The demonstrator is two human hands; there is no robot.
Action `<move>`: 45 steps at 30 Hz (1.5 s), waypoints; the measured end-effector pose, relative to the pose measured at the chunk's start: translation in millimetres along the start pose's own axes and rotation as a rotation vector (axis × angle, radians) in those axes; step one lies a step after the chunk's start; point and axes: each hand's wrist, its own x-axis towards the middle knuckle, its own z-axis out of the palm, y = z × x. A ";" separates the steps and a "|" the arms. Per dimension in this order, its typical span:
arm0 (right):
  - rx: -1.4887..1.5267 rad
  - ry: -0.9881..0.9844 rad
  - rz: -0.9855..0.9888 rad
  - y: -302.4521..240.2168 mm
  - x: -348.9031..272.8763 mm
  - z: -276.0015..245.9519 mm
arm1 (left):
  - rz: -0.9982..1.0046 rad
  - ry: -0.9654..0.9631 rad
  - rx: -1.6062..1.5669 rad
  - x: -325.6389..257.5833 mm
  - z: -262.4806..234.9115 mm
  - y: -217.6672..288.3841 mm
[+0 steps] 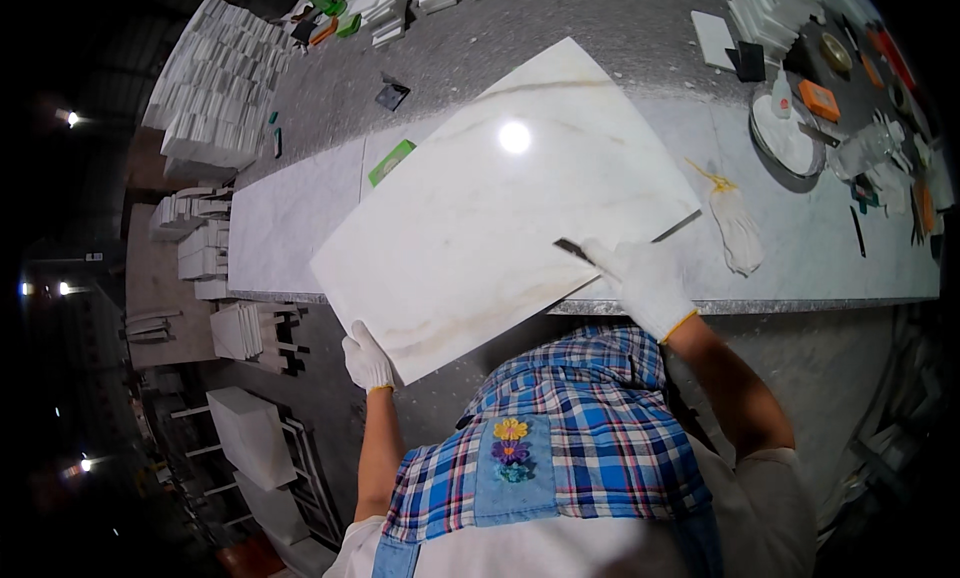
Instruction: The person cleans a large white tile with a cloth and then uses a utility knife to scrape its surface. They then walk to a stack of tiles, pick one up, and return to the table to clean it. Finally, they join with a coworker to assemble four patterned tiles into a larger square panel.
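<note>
A large white marble slab [490, 188] with faint tan veins lies turned at an angle on the workbench, its near left corner jutting past the front edge. My left hand [366, 358], in a white knit glove, grips that corner. My right hand [645, 286], gloved the same way, is closed on a thin dark flat blade [574, 249], whose tip lies over the slab near its front edge; the rest of the tool is hidden by the fingers. A green block [391, 163] shows beside the slab's far left edge.
On the bench [300, 198], right of the slab, lies a spare white glove [735, 230]. Farther right are a round pan [785, 143] of white material, an orange box [819, 100] and a dark strip [858, 232]. Stacked white tiles [215, 88] stand at far left.
</note>
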 end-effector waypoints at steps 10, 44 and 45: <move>0.065 0.181 0.222 27.9 -12.9 25.0 | -0.009 0.000 0.006 0.2 -0.5 -0.7; 0.222 0.061 0.354 -23.6 -18.1 12.7 | -0.030 0.012 -0.266 5.0 3.1 -2.3; 0.184 0.192 0.246 -25.6 -23.5 18.6 | -0.027 0.019 -0.280 6.7 4.2 -4.9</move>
